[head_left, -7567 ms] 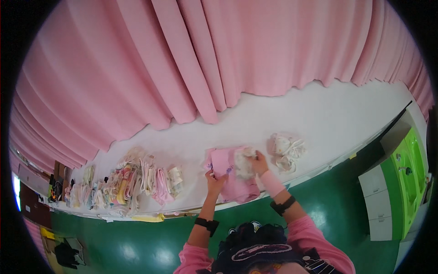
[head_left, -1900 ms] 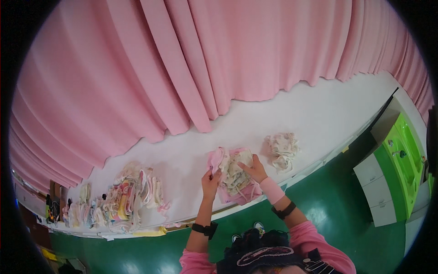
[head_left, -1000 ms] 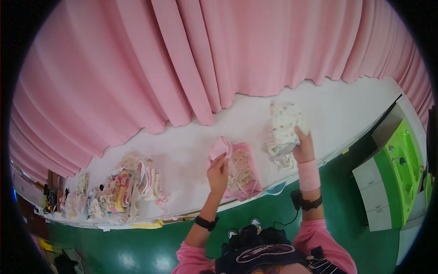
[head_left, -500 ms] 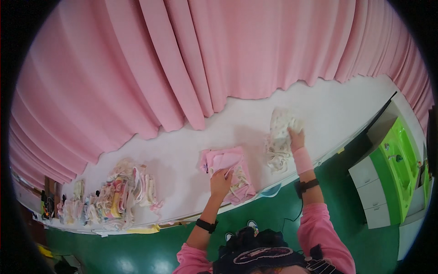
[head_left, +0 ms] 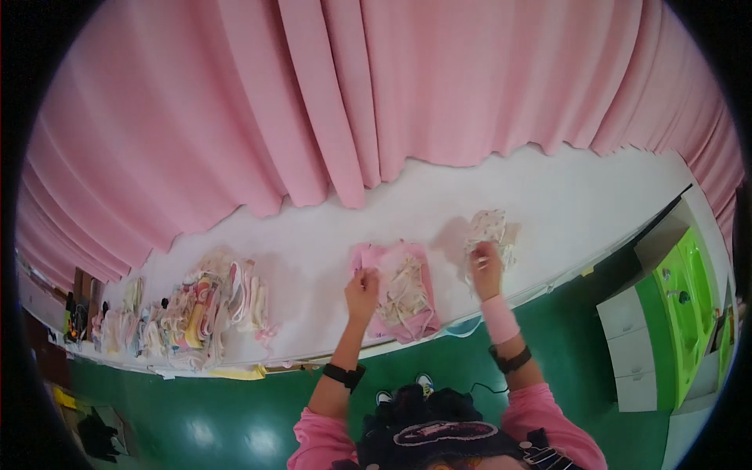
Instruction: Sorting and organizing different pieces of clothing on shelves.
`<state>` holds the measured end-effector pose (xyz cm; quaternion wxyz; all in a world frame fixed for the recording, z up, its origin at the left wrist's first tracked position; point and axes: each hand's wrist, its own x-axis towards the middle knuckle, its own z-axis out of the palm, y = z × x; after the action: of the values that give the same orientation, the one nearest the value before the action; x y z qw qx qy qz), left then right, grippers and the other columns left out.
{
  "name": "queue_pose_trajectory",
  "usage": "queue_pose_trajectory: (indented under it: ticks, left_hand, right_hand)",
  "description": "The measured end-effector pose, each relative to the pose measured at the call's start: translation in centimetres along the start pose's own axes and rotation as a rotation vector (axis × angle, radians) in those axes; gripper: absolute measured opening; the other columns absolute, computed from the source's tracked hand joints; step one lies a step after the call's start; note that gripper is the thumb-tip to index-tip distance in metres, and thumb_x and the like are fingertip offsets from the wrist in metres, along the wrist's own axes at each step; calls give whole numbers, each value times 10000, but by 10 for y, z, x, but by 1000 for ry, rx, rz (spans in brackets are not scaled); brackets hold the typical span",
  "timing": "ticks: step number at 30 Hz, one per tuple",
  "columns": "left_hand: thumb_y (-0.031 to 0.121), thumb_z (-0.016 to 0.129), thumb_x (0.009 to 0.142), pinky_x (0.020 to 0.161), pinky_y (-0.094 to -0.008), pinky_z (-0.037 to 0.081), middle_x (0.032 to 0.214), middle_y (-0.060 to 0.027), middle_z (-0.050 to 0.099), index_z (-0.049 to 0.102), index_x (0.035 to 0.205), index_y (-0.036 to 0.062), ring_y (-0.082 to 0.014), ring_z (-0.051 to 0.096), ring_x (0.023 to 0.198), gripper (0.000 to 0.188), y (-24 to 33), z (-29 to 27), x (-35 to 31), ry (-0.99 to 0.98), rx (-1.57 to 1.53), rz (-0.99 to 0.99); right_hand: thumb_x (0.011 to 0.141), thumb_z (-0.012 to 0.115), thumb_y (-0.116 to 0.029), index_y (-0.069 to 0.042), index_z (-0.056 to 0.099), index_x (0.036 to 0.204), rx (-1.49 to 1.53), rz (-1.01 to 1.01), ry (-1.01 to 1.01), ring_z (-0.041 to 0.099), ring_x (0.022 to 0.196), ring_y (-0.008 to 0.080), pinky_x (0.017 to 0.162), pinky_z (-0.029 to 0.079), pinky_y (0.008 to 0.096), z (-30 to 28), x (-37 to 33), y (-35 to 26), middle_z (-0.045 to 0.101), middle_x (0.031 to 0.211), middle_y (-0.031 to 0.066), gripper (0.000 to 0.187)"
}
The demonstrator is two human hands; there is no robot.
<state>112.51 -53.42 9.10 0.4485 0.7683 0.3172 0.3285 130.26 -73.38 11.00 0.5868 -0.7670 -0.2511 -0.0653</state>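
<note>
A pink folded cloth (head_left: 427,290) lies on the white table, with a crumpled cream cloth with ties (head_left: 403,291) on top of it. My left hand (head_left: 362,294) is at the left edge of the pink cloth, its fingers curled together; whether a bit of fabric is pinched in them cannot be made out. To the right, my right hand (head_left: 486,270) has its fingers closed on the near side of a white cloth with small printed spots (head_left: 489,223). That cloth is bunched up, and the hand covers part of it.
Several folded baby-coloured cloths (head_left: 196,317) stand in a row on the table's left part. A pink curtain (head_left: 439,86) hangs along the far side. Beyond the table's right end stands a green sink unit (head_left: 680,298) with white drawers. The floor (head_left: 235,415) is green.
My left hand has moved off the middle of the pink cloth to its left edge, uncovering more of the cream cloth. My right hand has come left, and the spotted cloth is more bunched.
</note>
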Motion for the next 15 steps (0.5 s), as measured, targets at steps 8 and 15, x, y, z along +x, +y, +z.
queue_pose_trajectory:
  ticks: [8, 15]
  left_hand:
    - [144, 466, 856, 428, -195, 261, 535, 38, 383, 535, 888, -4, -32, 321, 496, 166, 39, -51, 13, 105, -231, 50]
    - [117, 436, 866, 448, -169, 306, 750, -18, 512, 492, 1051, -37, -17, 357, 536, 248, 51, -47, 15, 175, -319, 189]
  right_hand:
    - [669, 653, -408, 58, 504, 904, -331, 239, -434, 575, 760, 275, 643, 447, 331, 108, -39, 23, 579, 806, 170, 543]
    - [551, 734, -406, 52, 486, 900, -395, 300, -363, 553, 790, 282, 666, 443, 329, 115, -36, 26, 565, 841, 172, 627]
